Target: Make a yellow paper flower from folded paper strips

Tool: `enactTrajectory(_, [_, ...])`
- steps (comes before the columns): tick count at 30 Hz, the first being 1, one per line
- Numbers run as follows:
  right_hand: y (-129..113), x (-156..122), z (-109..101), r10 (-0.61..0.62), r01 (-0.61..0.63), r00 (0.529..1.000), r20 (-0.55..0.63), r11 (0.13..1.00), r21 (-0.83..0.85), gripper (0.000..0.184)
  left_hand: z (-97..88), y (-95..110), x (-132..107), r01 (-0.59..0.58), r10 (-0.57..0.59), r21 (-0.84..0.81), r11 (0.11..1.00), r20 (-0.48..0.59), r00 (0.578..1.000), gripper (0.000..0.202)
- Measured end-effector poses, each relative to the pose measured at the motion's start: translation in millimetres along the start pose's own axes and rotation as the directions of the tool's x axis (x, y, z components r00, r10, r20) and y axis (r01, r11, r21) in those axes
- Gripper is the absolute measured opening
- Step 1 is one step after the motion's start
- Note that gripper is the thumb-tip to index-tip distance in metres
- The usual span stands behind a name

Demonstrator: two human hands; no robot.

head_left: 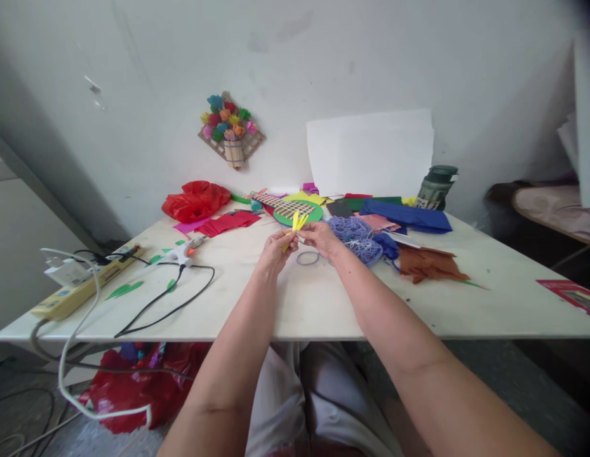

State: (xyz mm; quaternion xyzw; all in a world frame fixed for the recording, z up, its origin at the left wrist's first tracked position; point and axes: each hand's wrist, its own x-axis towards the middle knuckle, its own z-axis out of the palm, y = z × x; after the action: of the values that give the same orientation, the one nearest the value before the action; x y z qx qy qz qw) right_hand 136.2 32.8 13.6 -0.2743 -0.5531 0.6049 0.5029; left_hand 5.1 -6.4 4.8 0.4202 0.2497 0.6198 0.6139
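Above the table's middle, my left hand [279, 246] pinches a small yellow crepe-paper flower [300, 219] by its lower end, its pointed petals fanning upward. My right hand [319, 236] is closed at the base of the flower, fingertips pressed together. A thin pale strand, which looks like yarn, shows between its fingers. Below the hands a loop of purple yarn [308, 258] lies on the tabletop. The tangled purple yarn heap [354, 236] is just right of my right hand. Behind the flower rests a green disc [310, 206] with a striped woven strip across it.
A glue gun [180, 252] with a black cord and a yellow power strip [85, 282] lie at the left. Red plastic [197, 200] sits behind them. Blue paper [409, 216], brown crepe paper [430, 263] and a dark green bottle [436, 187] are at the right.
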Motion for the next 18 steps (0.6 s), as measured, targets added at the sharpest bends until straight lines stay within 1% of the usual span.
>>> enactTrajectory(5, [-0.1, 1.5, -0.2, 0.032, -0.032, 0.999, 0.012, 0.999, -0.014, 0.029, 1.0, -1.4, -1.5, -0.015, 0.015, 0.047, 0.999, -0.017, 1.0, 0.019])
enactTrajectory(11, [1.7, 2.5, -3.1, 0.047, -0.049, 0.998, -0.036, 0.997, -0.063, 0.029, 1.6, -0.5, -1.4, 0.022, -0.021, 0.065, 0.998, -0.018, 1.0, 0.015])
enactTrajectory(15, [5.9, 3.6, -1.2, 0.074, -0.075, 0.996, -0.055, 0.997, -0.013, 0.032, -1.2, 1.1, -0.3, 0.061, -0.061, 0.072, 0.996, -0.008, 0.998, 0.017])
enactTrajectory(18, [2.8, 0.9, 3.0, 0.088, -0.086, 0.994, -0.06, 0.996, 0.034, 0.032, -3.9, 1.8, 0.3, 0.05, -0.048, 0.111, 0.993, -0.025, 0.999, 0.021])
